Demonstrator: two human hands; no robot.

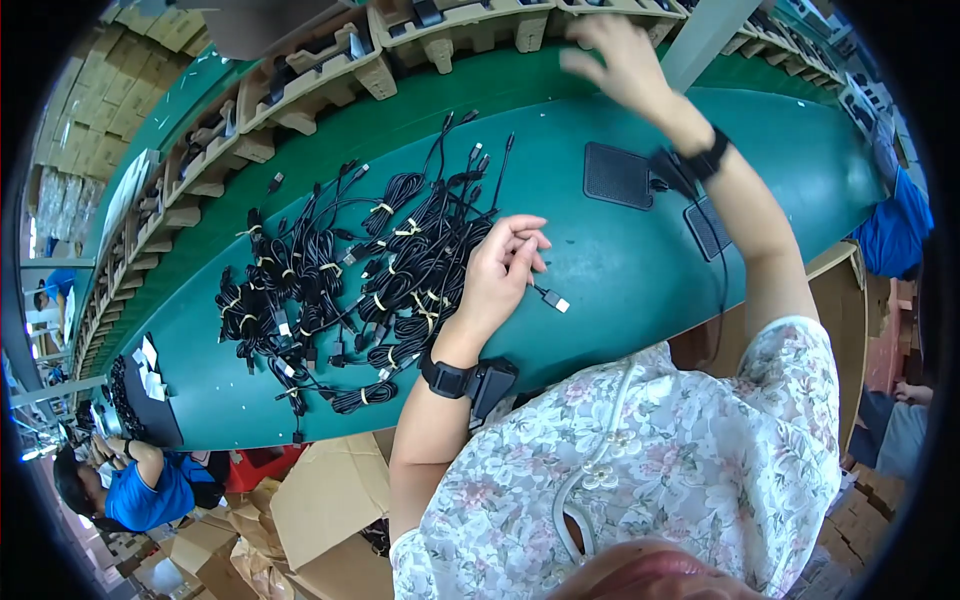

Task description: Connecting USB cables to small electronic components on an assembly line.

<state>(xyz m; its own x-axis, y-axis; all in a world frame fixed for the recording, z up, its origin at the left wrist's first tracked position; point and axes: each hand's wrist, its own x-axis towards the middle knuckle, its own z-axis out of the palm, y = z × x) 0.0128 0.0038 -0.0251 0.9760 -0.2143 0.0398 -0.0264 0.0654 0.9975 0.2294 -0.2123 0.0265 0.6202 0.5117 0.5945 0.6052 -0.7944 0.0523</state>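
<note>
A green counter [600,290] spans the view; a row of brown moulded trays [325,85] curves past its far side from ten to two o'clock. At nine to ten o'clock lies the heap of black cables [410,250], many coiled and bound with pale ties, presumably to stop them tangling, and piled within the left arm's reach. Two flat black pads sit apart from the heap, the larger pad [615,175] between one and two o'clock, the smaller pad [708,227] nearer three. The right hand [620,70] is stretched to one o'clock by the trays, its blurred fingers spread and seemingly bare. Mid-view, the left hand [505,265] has loosely curled fingers; a pale-tipped connector [556,301] pokes out at its four o'clock, though I cannot tell whether they grip its lead. No lettering is legible on any of these.
</note>
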